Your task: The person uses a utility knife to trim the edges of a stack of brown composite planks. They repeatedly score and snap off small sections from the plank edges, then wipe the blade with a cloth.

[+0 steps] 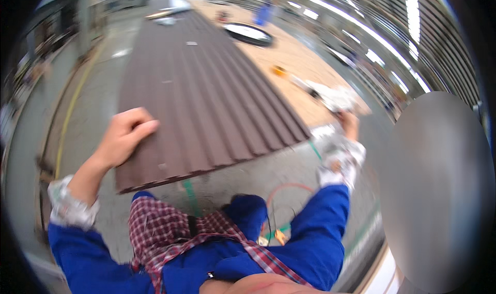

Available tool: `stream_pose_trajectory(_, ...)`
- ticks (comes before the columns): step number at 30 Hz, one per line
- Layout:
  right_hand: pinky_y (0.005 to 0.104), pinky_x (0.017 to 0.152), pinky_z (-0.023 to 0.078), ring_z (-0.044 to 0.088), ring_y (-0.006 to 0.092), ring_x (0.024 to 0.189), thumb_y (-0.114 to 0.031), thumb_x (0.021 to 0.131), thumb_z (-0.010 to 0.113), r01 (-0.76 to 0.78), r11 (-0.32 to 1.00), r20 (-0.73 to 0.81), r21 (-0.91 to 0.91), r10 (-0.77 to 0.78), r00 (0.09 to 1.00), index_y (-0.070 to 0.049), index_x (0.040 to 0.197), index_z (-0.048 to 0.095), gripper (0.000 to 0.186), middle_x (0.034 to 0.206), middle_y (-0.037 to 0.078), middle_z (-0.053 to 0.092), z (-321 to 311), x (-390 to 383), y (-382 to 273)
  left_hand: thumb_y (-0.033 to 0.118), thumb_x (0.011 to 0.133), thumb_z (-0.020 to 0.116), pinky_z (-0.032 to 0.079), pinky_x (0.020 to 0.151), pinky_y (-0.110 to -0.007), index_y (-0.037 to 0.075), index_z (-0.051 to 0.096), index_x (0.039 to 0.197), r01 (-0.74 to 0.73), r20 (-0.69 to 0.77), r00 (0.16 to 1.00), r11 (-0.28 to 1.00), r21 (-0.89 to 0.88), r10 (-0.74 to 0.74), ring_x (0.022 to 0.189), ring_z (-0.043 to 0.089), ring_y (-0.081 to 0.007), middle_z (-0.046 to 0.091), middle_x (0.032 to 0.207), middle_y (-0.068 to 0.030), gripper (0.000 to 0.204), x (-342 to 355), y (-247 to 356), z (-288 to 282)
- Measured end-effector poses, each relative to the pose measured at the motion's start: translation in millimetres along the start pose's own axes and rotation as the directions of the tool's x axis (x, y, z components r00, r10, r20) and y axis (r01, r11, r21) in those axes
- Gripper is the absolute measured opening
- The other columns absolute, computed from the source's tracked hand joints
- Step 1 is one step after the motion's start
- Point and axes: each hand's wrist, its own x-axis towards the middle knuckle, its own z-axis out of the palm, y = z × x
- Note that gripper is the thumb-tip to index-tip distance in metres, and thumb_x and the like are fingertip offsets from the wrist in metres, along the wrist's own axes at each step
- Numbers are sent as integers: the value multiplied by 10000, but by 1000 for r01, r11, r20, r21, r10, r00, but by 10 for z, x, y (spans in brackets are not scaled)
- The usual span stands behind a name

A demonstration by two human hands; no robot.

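A dark brown ribbed panel (206,98) lies lengthwise in front of me, its near end just past my legs. Over the panel's left edge, close to the near corner, my left hand (126,134) is closed with fingers curled and thumb laid forward. Whether anything small is inside it does not show. My right hand (350,124) is off the panel's right side, beside a crumpled white bundle (333,97) on a tan wooden board (302,100). Its fingers are blurred and partly hidden, so their grip is unclear.
On the board are a yellow roll-like item (279,70), a round black-rimmed object (248,34) and a blue item (262,15). Light pieces (165,20) lie at the panel's far end. An orange hose (289,184) crosses the floor near my feet. A grey blur covers the right.
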Motion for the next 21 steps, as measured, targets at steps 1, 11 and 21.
stream_pose_trajectory(1,303,473,436,568,139,542,-222,816,709,-158,974,-79,162,172,982,-51,825,669,176,685,63,635,126,25,-103,227,881,605,399,613,-272,-10,586,778,0,-20,1000,1000,17,0,676,478,-106,531,704,-36,259,-5,-77,8)
stream_pose_trajectory(11,231,693,511,631,135,782,-74,880,634,331,457,-188,826,-330,925,-45,819,629,68,848,59,656,-83,-437,-1812,255,887,594,412,616,-263,-21,608,799,34,-113,993,999,33,-30,675,508,-104,574,701,-54,291,-127,-142,-71)
stream_pose_trajectory(21,265,822,500,630,144,861,-52,897,582,54,523,230,850,-462,857,-2,963,612,88,960,107,665,-225,-2966,-2664,20,776,676,506,727,-380,0,618,969,-689,-51,715,692,-214,697,791,638,-301,637,973,-177,203,-793,513,762)
